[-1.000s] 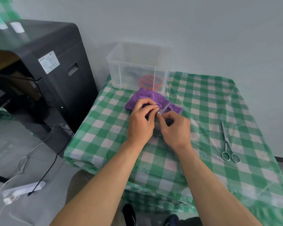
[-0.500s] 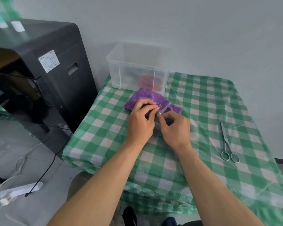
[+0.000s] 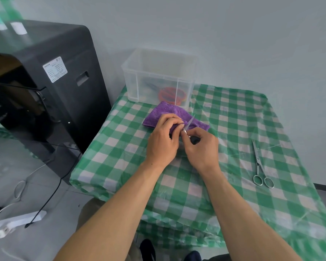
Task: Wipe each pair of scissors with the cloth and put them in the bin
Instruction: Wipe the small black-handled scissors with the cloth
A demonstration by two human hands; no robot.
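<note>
Here the left grip [image 3: 162, 146] pinches the purple cloth [image 3: 164, 113] against the scissors [image 3: 190, 122], whose dark handle the right grip [image 3: 201, 147] clasps.

Bin [image 3: 151, 78] sits at the table's [image 3: 233, 129] back left corner, right against the wall [image 3: 233, 44], with a few items [image 3: 167, 94] lying in it. Cloth [image 3: 164, 113] lies just before the bin, touching it or nearly so. Both hands meet mid-table at the cloth's near edge: left hand [image 3: 162, 146] pinching the cloth, right hand [image 3: 203, 149] just beside it gripping the held scissors [image 3: 190, 122], blade angled back over the cloth. Off to the right, well apart, the loose scissors [image 3: 258, 162] lie flat on the table, tips away, handles nearer. Left of the table stands a cabinet [image 3: 64, 102] on the floor; a power strip [image 3: 19, 222] lies before it.
</note>
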